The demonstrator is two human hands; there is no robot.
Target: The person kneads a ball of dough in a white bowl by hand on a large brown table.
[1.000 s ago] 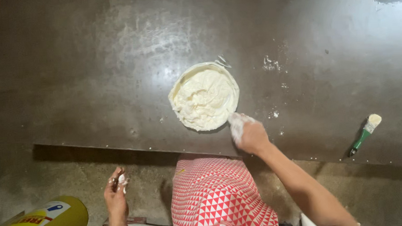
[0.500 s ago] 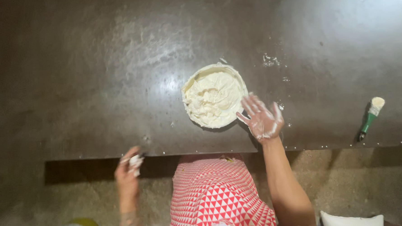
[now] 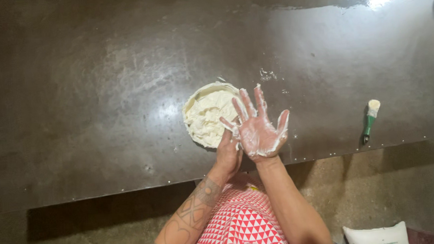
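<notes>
Dough bowl's (image 3: 204, 118) near rim behind both hands; white sack (image 3: 376, 235) cropped.

Dark, glossy worktop (image 3: 88, 83), bright light glare at its far edge, rough concrete floor (image 3: 385, 183) below

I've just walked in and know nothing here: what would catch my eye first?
The right hand, fingers spread and smeared with pale dough, raised at mid-frame with the left hand touching its heel. Just behind them a round mound of dough lies on the dark worktop. A green-handled brush lies far right.
</notes>
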